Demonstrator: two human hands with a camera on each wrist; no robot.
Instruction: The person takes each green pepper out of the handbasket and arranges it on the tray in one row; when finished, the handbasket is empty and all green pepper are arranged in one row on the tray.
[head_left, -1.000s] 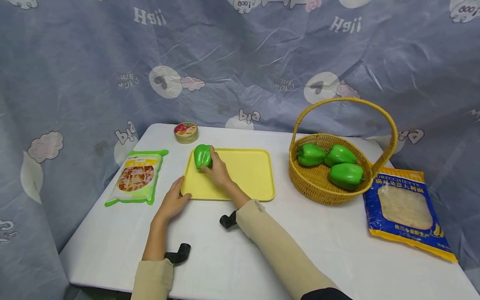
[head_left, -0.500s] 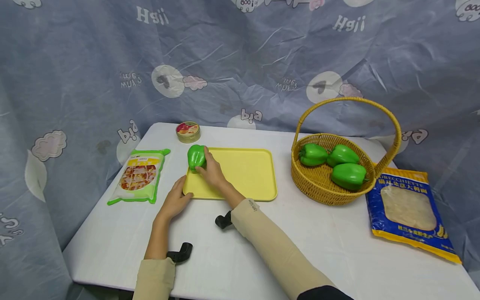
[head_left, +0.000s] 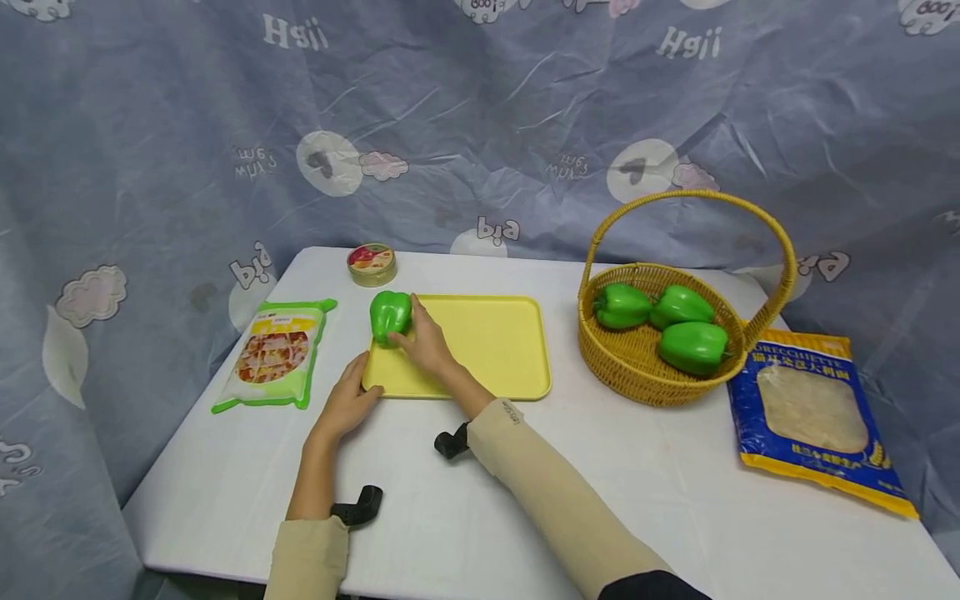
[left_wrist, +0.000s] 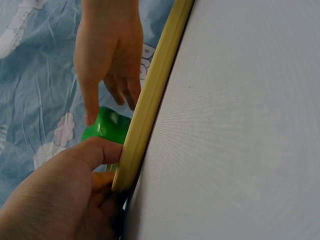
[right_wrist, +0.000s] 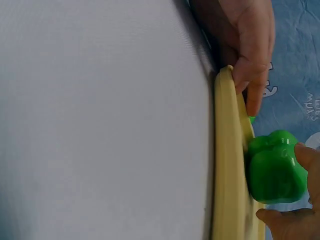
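Observation:
A green bell pepper [head_left: 390, 317] stands at the far left corner of the yellow tray [head_left: 487, 346]. My right hand [head_left: 431, 342] holds it from the right, thumb on the near side and fingers beyond. In the right wrist view, one digit touches the pepper [right_wrist: 277, 170], while another fingertip lies low by the tray's rim. My left hand [head_left: 348, 400] grips the tray's near left corner; in the left wrist view its thumb lies over the rim [left_wrist: 150, 100] and the other fingers are partly hidden beneath.
A wicker basket [head_left: 630, 383] with several green peppers stands on the right, its handle upright. Beside it lies a blue pasta bag [head_left: 813, 408]. A green and white food bag [head_left: 273, 354] lies left of the tray, and a round tin [head_left: 372, 265] stands behind it.
My right hand has moved the green bell pepper left to the tray's far left corner, mostly in the first half second. My left hand has stayed on the tray.

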